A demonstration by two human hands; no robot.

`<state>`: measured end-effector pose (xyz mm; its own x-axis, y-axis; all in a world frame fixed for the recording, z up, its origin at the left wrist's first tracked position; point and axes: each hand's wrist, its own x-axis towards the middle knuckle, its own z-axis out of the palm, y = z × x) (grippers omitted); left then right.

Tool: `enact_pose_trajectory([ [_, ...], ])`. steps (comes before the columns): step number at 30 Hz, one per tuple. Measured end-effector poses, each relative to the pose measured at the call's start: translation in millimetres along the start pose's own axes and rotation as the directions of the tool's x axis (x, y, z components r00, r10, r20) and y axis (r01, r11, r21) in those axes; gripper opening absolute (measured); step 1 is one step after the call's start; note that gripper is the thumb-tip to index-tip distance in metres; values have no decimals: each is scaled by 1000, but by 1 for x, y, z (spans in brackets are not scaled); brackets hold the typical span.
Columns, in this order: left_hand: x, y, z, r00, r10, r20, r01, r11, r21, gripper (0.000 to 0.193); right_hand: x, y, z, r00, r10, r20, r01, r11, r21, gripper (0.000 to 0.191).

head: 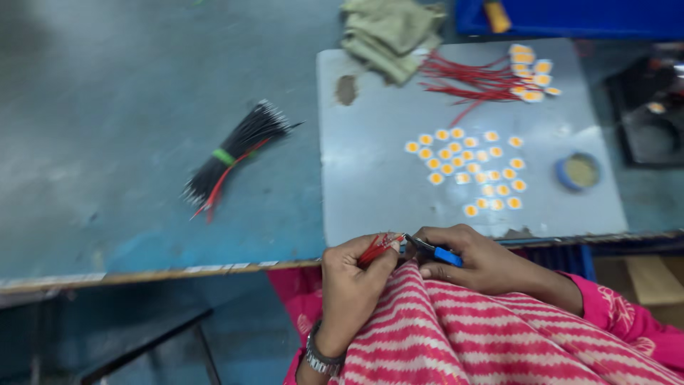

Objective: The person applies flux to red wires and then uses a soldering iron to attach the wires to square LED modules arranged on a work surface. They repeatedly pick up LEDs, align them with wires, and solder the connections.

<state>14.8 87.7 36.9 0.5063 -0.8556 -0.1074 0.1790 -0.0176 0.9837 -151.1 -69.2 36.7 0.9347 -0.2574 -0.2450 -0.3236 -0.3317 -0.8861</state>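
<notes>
My left hand [354, 280] is closed around a small bunch of thin red wires [377, 247] just below the table's front edge, over my red-and-white striped lap. My right hand [470, 258] grips a small blue-handled tool [436, 252], its dark tip touching the wire ends. On the grey sheet [370, 185] ahead lie several small round yellow-centred discs [470, 171]. Further back, more red wires [470, 82] lie joined to other such discs [531, 71].
A bundle of black wires with a few red ones [235, 157], tied by a green band, lies on the blue table at left. A small blue round tin [578, 171] sits at right, folded cloth [392, 36] at the back, a blue bin [570, 18] behind.
</notes>
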Motion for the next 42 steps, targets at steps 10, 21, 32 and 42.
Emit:
enact_pose_trajectory([
  [10,-30,-16,-47,955,40,-294,-29,999,43,17,50,-9,35,982,-110,155,103,993,52,51],
  [21,-18,-12,-39,983,85,-163,-73,994,79,23,41,-4,25,983,4,185,-12,999,44,58],
  [32,-15,-15,-31,987,69,-143,-65,997,32,21,37,1,22,986,44,160,-54,997,63,46],
  [42,-15,-14,-28,984,41,-173,-21,993,117,18,35,-7,20,991,-32,131,31,999,11,45],
])
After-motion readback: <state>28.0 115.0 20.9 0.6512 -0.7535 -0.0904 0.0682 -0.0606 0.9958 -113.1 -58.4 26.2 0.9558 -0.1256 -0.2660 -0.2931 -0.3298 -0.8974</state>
